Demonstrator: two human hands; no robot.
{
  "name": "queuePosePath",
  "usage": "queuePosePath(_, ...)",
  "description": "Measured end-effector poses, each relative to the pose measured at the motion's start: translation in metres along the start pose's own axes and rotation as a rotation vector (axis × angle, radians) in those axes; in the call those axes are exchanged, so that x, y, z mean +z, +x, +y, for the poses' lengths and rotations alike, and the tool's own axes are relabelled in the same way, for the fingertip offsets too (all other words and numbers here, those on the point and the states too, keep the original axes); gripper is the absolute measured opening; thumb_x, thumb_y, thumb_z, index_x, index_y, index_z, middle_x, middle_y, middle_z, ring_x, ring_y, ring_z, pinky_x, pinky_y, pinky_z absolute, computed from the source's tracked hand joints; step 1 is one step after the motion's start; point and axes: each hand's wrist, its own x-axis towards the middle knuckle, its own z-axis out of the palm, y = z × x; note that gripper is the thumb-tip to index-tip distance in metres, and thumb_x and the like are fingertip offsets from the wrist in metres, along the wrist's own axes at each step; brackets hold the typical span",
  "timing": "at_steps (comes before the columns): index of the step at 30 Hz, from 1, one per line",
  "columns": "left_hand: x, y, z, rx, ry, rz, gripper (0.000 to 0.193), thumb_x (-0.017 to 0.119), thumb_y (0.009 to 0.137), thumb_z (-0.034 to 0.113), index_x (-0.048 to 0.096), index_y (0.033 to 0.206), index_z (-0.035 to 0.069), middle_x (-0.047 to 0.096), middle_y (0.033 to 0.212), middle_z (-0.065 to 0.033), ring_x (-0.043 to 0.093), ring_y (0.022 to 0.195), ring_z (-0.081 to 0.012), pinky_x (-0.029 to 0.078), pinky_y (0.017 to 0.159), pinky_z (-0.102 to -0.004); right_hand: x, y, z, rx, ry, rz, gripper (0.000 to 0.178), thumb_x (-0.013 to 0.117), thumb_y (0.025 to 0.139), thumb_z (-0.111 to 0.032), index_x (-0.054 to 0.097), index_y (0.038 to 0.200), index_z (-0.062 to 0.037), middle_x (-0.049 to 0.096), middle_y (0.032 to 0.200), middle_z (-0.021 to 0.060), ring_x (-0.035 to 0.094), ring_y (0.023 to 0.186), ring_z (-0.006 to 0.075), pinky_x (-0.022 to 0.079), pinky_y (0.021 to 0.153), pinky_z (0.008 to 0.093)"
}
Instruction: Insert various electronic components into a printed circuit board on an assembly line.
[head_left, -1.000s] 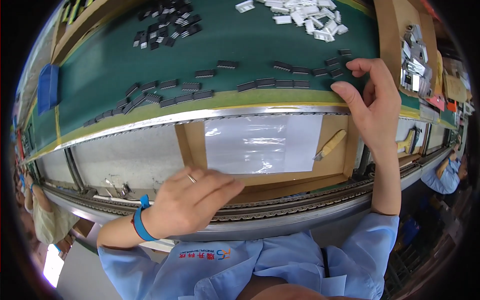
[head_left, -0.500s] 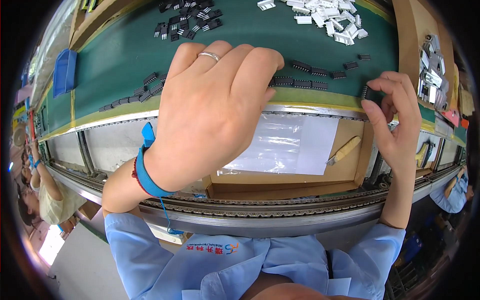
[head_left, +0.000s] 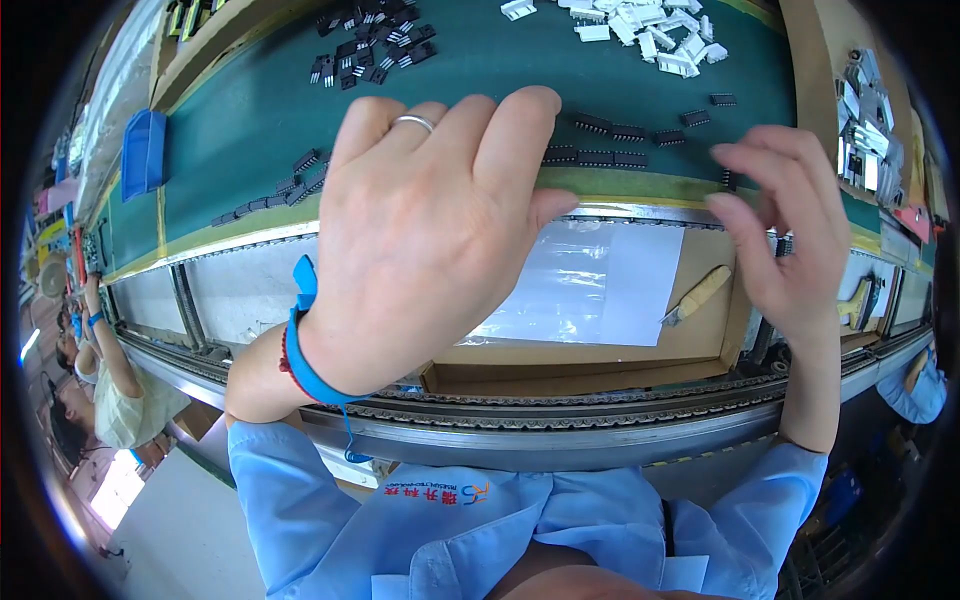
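My left hand, wearing a ring and a blue wrist strap with a coiled cord, hovers large over the near edge of a green work surface. Its fingers curl away, hiding their tips and anything in them; the thumb sticks out to the side. At the right, my right hand has thumb and forefinger apart. Just beyond that gap a small black chip with pins stands on the surface's edge. Something dark shows among the lower fingers; I cannot tell what. More black chips form rows between my hands.
Black three-legged components and white connectors lie in heaps at the back. Further chips line the left. A blue bin stands far left. Below the metal rail, a cardboard tray holds clear bags and a wooden-handled knife.
My right thumb and forefinger have come apart and let go of the chip, which stays at the edge. My left thumb has spread further from the forefinger. The whole view has shifted slightly.
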Motion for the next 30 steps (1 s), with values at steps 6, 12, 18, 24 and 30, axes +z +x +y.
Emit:
queuePosePath(6, 0.003, 0.006, -0.012, 0.098, 0.013, 0.083, 0.027, 0.075, 0.074, 0.012, 0.065, 0.099, 0.009, 0.059, 0.087, -0.0039, 0.058, 0.079, -0.0241, 0.037, 0.074, -0.0358, 0.027, 0.027, -0.015, -0.161, -0.031, -0.029, 0.023, 0.072, 0.073, 0.001, 0.068, 0.096, -0.0017, 0.059, 0.093, 0.0106, 0.061, 0.070, 0.0208, 0.048, 0.057, 0.0285)
queuePosePath(12, 0.015, 0.013, -0.006, 0.117, 0.041, 0.045, 0.021, 0.075, 0.068, 0.007, 0.063, 0.086, 0.008, 0.052, 0.087, -0.0062, 0.055, 0.079, -0.0258, 0.036, 0.072, -0.0376, 0.032, 0.027, -0.017, -0.079, -0.066, -0.060, 0.021, 0.073, 0.074, -0.002, 0.069, 0.094, -0.0046, 0.057, 0.091, 0.0067, 0.060, 0.068, 0.0205, 0.047, 0.056, 0.0297)
queuePosePath(18, 0.017, 0.015, 0.001, 0.083, 0.057, 0.061, 0.023, 0.077, 0.066, 0.011, 0.060, 0.081, 0.009, 0.051, 0.088, -0.0050, 0.053, 0.077, -0.0246, 0.036, 0.072, -0.0375, 0.025, 0.031, -0.011, -0.122, -0.146, -0.117, 0.023, 0.068, 0.074, 0.003, 0.069, 0.095, -0.0059, 0.057, 0.092, 0.0061, 0.060, 0.068, 0.0201, 0.047, 0.056, 0.0297)
queuePosePath(24, 0.002, 0.013, 0.009, 0.031, 0.047, -0.013, 0.026, 0.079, 0.066, 0.014, 0.063, 0.086, 0.009, 0.051, 0.091, -0.0050, 0.053, 0.082, -0.0247, 0.036, 0.076, -0.0377, 0.019, 0.029, -0.012, -0.098, -0.144, -0.124, 0.029, 0.065, 0.071, 0.007, 0.070, 0.097, -0.0054, 0.060, 0.095, 0.0071, 0.063, 0.075, 0.0207, 0.051, 0.059, 0.0301)
queuePosePath(30, 0.005, 0.017, -0.007, 0.139, -0.060, -0.060, 0.035, 0.076, 0.067, 0.007, 0.066, 0.100, 0.010, 0.053, 0.097, -0.0054, 0.055, 0.089, -0.0255, 0.036, 0.080, -0.0381, 0.021, 0.029, -0.019, -0.029, -0.041, -0.144, 0.039, 0.069, 0.072, 0.003, 0.065, 0.110, -0.0044, 0.064, 0.102, 0.0109, 0.066, 0.081, 0.0259, 0.053, 0.062, 0.0303)
